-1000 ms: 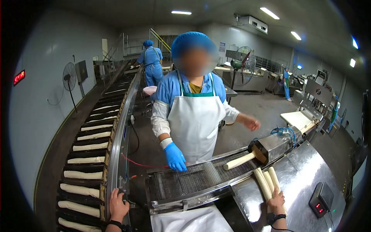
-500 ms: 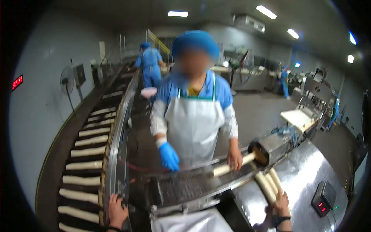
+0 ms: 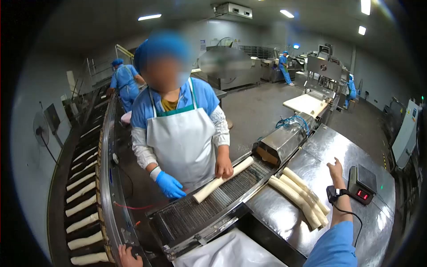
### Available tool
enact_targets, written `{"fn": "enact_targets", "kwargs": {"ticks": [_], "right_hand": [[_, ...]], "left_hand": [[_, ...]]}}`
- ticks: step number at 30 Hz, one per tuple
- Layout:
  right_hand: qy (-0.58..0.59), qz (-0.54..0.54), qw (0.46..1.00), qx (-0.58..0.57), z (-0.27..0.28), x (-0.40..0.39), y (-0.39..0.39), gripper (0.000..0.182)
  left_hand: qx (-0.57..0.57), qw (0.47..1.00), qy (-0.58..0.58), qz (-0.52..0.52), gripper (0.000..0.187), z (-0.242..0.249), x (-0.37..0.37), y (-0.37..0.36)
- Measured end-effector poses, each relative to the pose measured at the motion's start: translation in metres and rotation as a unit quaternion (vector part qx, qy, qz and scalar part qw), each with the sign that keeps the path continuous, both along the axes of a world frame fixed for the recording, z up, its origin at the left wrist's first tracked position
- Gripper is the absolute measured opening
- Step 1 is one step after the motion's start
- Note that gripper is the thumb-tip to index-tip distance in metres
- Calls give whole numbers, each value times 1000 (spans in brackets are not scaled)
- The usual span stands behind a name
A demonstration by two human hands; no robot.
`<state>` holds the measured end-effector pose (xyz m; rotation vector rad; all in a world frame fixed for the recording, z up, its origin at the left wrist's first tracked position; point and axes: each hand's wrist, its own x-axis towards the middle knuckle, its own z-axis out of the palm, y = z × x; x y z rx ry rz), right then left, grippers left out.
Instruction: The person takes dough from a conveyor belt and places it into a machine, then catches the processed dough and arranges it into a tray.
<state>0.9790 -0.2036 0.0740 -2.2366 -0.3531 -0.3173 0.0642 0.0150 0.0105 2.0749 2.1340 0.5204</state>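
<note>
R hand (image 3: 336, 170) is over the table (image 3: 327, 144), fingers loosely apart, nothing held, betw. the 3 rolls (image 3: 300, 197) and scale (image 3: 364, 182). Rolls lie side by side on table. L hand (image 3: 130, 257) is by the rail (image 3: 109, 196), partly cut off; can't tell its grip. Co-worker's hand (image 3: 223, 170) is on another roll (image 3: 208, 191) on the belt (image 3: 187, 224). Rolls look soft: prob. best handled w/ spread fingers, full-length support, no pinching.
</note>
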Motion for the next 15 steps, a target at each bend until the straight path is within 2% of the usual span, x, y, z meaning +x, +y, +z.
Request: {"fn": "enact_targets", "kwargs": {"ticks": [1,3,5,7,9,11,13,15], "right_hand": [[30,72,996,-49,-13,10,7,86],[41,142,985,-88,-53,-20,25,89],[59,138,966,-209,-83,-85,45,86],[-14,91,925,-368,-78,-194,62,82],[-74,162,911,-371,-65,-238,64,78],[-100,165,913,-360,-94,-240,71,76],[-184,220,901,-325,-102,-238,77,73],[-204,256,890,-318,-103,-240,80,71]], "left_hand": [[-7,1000,1,9,43,-2,-1,0],[31,999,-5,-23,43,-6,-2,-2],[34,999,7,-13,42,-14,-5,1],[46,999,21,-9,42,-19,-11,3],[56,998,19,-33,42,-21,-12,4],[62,997,14,-32,41,-16,-10,1],[65,997,20,-34,40,-17,-9,2],[61,997,20,-34,39,-16,-8,2]]}}
